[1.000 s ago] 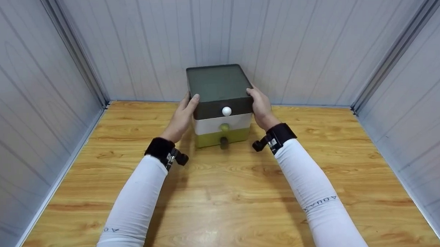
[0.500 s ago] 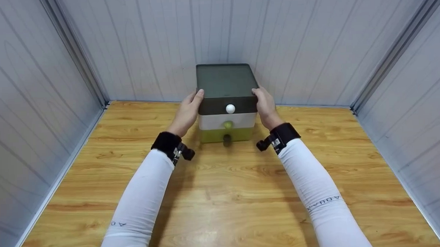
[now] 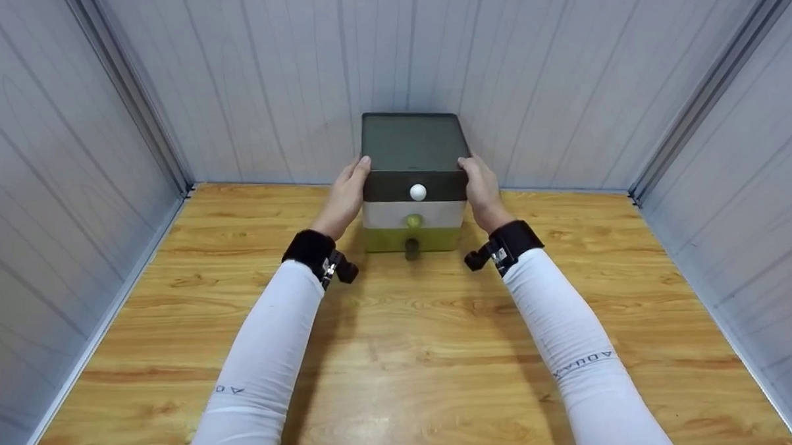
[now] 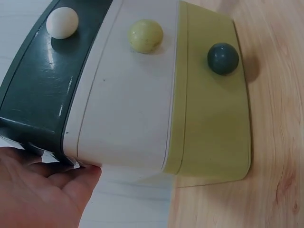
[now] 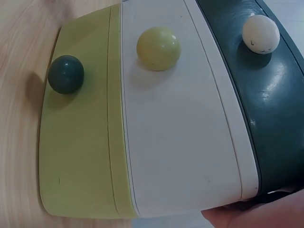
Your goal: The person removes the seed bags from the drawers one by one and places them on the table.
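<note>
A glossy wood-grain surface [image 3: 387, 354] is spreading beneath the left hand [image 3: 346, 196] and right hand [image 3: 484, 190], with pale panelled walls [image 3: 285, 75] standing behind and to either side. Between those hands, a three-tier drawer box [image 3: 395, 185] is standing upright. Both are pressing its sides, fingers largely extended, thumbs lying at its upper edges. Only the head view is showing the dark top [image 3: 414, 141]; the right wrist view is revealing a small mark on the white knob [image 5: 261, 34].

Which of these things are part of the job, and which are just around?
Seemingly in the job:
box, gripped from both sides
left hand
right hand

Just around:
wooden surface
walls
wristbands
</note>
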`<state>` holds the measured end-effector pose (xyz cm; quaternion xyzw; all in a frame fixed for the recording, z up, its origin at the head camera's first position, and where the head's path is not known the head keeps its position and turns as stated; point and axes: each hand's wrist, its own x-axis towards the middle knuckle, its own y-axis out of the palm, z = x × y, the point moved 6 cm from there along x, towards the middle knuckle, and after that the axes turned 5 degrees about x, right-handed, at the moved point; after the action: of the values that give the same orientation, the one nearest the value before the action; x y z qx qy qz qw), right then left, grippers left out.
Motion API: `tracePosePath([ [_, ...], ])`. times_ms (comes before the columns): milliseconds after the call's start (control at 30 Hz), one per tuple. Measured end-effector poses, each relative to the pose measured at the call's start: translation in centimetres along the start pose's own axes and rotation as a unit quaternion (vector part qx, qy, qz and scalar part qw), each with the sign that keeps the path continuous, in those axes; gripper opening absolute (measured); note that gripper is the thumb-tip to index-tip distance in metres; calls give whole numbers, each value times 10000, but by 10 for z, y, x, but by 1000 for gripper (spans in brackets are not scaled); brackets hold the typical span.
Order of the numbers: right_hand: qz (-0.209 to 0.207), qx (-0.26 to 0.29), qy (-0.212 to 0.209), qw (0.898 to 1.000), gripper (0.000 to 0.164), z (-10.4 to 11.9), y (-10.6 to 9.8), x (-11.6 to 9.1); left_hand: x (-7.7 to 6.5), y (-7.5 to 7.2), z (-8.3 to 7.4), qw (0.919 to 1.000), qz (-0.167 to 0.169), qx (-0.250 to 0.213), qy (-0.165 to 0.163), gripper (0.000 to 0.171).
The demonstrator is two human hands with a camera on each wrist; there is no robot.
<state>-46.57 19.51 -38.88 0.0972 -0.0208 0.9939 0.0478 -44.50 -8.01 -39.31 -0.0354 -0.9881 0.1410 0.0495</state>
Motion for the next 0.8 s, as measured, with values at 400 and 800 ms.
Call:
tracePosePath([
  [400, 32, 129, 214, 9997, 70, -3, -4, 3, 9, 3, -2, 9998, 66, 116, 130, 81],
  [800, 1, -23, 301, 9995, 71, -3, -7, 5, 14, 6, -5, 9989, 90, 453, 83, 80],
])
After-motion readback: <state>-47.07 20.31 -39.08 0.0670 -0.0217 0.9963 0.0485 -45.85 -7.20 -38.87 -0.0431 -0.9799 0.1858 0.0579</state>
